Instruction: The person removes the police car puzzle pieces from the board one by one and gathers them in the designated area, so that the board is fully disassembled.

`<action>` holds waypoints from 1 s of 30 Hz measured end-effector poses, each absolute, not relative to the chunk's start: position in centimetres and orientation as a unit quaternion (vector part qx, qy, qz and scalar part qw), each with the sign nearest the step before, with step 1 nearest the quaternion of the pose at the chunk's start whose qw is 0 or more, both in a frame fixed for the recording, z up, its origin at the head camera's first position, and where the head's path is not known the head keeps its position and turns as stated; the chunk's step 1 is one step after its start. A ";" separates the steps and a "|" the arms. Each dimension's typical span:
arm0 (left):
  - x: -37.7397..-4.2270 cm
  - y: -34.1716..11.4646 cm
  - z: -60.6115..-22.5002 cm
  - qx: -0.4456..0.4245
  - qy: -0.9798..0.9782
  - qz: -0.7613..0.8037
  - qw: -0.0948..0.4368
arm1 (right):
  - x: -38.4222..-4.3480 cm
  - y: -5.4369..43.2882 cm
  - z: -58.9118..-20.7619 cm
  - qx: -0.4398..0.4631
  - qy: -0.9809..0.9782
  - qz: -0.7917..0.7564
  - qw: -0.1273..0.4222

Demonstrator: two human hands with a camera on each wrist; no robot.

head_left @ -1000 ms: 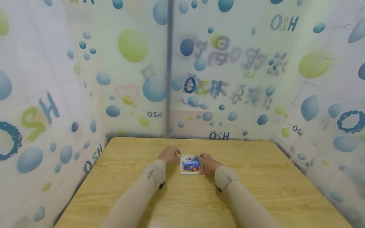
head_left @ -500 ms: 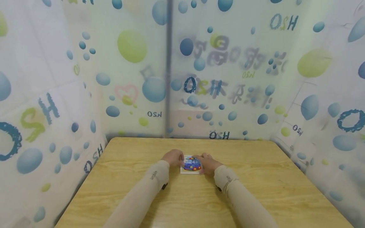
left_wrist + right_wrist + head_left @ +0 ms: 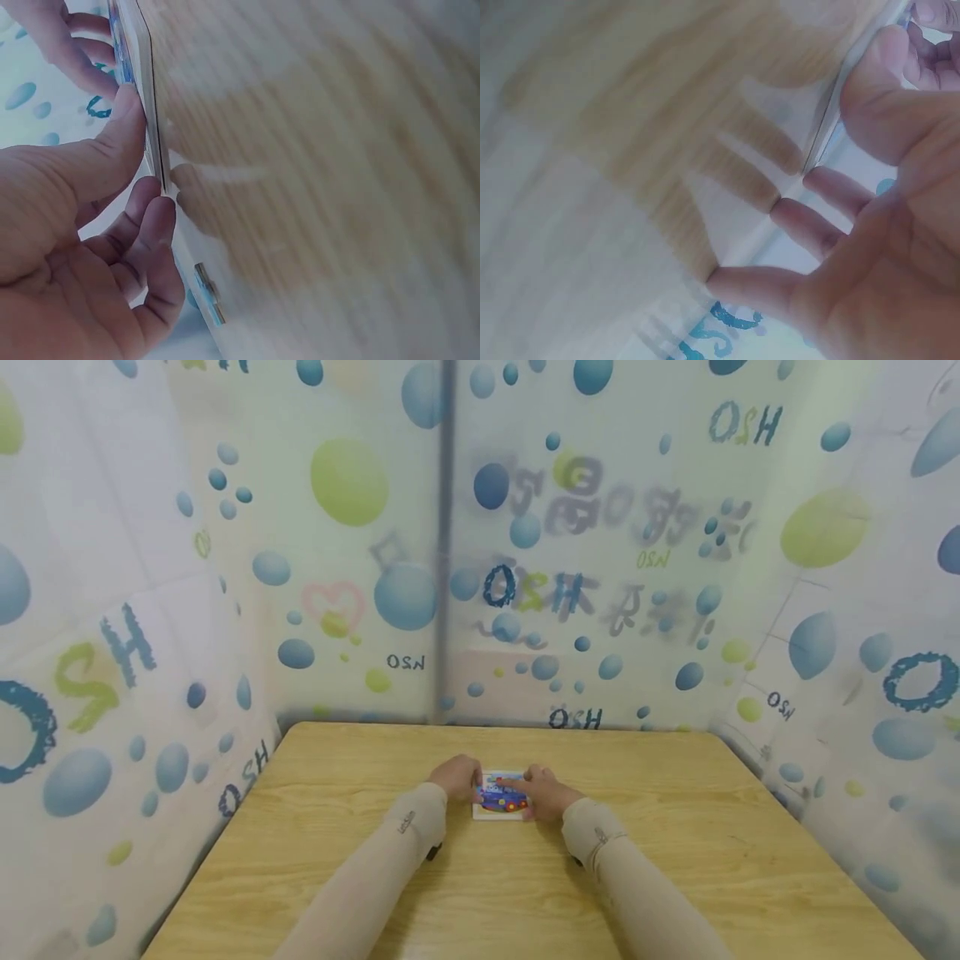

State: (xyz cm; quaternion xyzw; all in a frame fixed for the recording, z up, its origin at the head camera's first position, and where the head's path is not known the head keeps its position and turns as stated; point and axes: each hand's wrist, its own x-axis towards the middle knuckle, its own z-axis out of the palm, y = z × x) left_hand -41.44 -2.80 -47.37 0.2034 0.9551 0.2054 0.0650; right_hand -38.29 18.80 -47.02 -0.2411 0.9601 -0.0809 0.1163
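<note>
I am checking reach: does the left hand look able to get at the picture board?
Most likely yes: the left hand touches the picture board, with nothing visible between them.

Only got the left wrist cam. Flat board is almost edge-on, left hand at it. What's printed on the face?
Observer: The head view shows a blue cartoon vehicle on the board.
Operator: Right hand just at the rim, or over the picture?
Observer: In the head view its index finger extends over the picture; I can't tell whether it presses.
Operator: Where's the board on the table?
Observer: Per the head view, about midway between the table's left and right sides, nearer the far edge than the bottom of the frame.
</note>
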 end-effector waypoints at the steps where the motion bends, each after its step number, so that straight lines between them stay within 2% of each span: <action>1: -41.3 -2.8 -47.4 0.200 0.956 0.204 0.068 | -38.2 18.8 -47.1 -0.247 0.959 -0.080 0.116; 20: -41.8 -3.6 -47.3 0.190 0.930 0.301 0.089 | -38.4 18.5 -46.7 -0.235 0.962 -0.063 0.122; 30: -41.9 -3.7 -47.4 0.181 0.936 0.281 0.114 | -37.2 18.5 -46.6 -0.284 0.952 -0.063 0.100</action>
